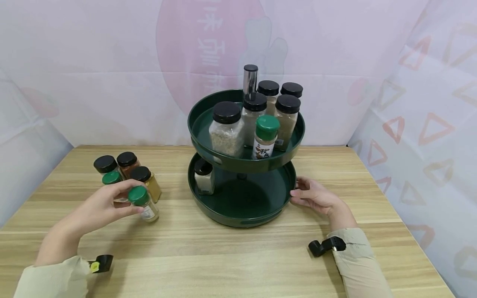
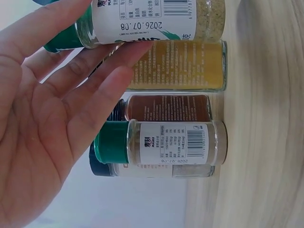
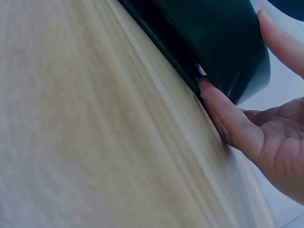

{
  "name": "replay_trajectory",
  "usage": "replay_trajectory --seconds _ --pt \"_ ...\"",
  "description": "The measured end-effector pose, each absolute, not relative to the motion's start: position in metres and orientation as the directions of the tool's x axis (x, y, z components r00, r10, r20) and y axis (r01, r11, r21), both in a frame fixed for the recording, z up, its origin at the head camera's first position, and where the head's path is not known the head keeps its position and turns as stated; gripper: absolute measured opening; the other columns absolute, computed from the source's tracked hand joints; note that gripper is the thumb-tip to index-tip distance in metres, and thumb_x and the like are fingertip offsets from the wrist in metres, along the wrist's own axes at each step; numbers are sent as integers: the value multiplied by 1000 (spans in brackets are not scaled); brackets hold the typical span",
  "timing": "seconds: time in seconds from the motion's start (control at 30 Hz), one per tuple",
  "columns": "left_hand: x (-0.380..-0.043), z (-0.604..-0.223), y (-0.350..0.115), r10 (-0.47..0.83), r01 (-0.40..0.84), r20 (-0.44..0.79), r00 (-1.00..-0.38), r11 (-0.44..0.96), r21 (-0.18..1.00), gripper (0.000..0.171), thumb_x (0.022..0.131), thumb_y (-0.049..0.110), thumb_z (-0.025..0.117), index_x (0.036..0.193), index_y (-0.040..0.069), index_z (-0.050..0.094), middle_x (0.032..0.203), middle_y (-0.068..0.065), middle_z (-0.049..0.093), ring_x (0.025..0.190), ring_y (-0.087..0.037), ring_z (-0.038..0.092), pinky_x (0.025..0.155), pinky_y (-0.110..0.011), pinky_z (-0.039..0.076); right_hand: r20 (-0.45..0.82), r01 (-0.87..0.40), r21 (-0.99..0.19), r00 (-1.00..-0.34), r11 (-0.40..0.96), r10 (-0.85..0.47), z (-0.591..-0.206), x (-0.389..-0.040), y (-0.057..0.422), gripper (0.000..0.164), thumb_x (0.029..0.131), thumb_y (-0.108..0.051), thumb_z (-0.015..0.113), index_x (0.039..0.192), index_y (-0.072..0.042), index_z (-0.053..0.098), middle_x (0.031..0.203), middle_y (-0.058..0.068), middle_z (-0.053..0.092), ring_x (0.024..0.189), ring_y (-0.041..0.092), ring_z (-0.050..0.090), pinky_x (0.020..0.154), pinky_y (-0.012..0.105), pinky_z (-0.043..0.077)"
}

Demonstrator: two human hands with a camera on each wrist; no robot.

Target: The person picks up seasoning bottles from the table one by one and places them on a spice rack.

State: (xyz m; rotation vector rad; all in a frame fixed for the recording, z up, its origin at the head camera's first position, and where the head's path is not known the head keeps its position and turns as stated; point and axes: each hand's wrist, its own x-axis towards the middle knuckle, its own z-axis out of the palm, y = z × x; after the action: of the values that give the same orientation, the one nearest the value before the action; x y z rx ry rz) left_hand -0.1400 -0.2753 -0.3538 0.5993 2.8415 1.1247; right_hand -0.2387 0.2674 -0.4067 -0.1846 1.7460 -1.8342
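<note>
My left hand (image 1: 103, 205) pinches a green-capped spice jar (image 1: 149, 212), tilted, between thumb and fingers. In the left wrist view this spice jar (image 2: 156, 21) has a white label and pale speckled contents. Right behind it stands a jar of yellow powder (image 1: 153, 188) with a black lid. At the right, my right hand (image 1: 314, 196) holds the rim of the lower tray (image 1: 242, 221) of a dark green two-tier turntable. In the right wrist view one finger (image 3: 223, 104) reaches beneath the tray wall (image 3: 223, 52), while another digit rests against its side.
Beside the yellow jar stand a red-brown jar (image 1: 128, 163), another black-lidded jar (image 1: 105, 164) and a green-capped one (image 1: 112, 178). The upper tray (image 1: 246, 164) bears several jars around a metal post (image 1: 250, 80). A small black-lidded jar (image 1: 204, 182) stands at the lower tray's left.
</note>
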Motion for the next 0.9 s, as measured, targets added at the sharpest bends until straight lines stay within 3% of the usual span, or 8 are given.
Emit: replay_trajectory --seconds 0.3,0.5,0.63,0.9 --pt "-143 -350 -267 383 378 148 -912 644 665 42 86 15 78 124 11 60 104 1 68 93 3 67 76 -18 59 -295 319 -947 -813 40 -502 -408 -240 268 92 96 -3 61 154 7 -9 161 29 -2 115 10 49 96 21 54" --pt "-145 -342 -256 417 400 153 -896 605 689 41 87 15 77 123 16 60 106 0 67 92 -2 69 78 -19 59 -300 327 -944 -813 35 -500 -408 -240 268 91 96 -2 60 154 7 -9 161 29 -4 114 10 49 96 21 54" --pt "-147 -337 -250 442 427 170 -881 588 687 39 87 15 77 121 20 59 106 1 67 94 -1 68 79 -20 59 -300 328 -944 -813 33 -499 -408 -240 268 91 96 -2 59 154 7 -10 161 30 -5 113 9 50 96 21 54" --pt "-151 -332 -239 460 442 178 -870 567 695 39 86 15 77 121 18 60 111 0 65 98 1 68 80 -22 60 -295 321 -946 -816 34 -497 -409 -240 269 91 96 -3 59 154 7 -11 161 30 -5 111 6 53 94 21 55"
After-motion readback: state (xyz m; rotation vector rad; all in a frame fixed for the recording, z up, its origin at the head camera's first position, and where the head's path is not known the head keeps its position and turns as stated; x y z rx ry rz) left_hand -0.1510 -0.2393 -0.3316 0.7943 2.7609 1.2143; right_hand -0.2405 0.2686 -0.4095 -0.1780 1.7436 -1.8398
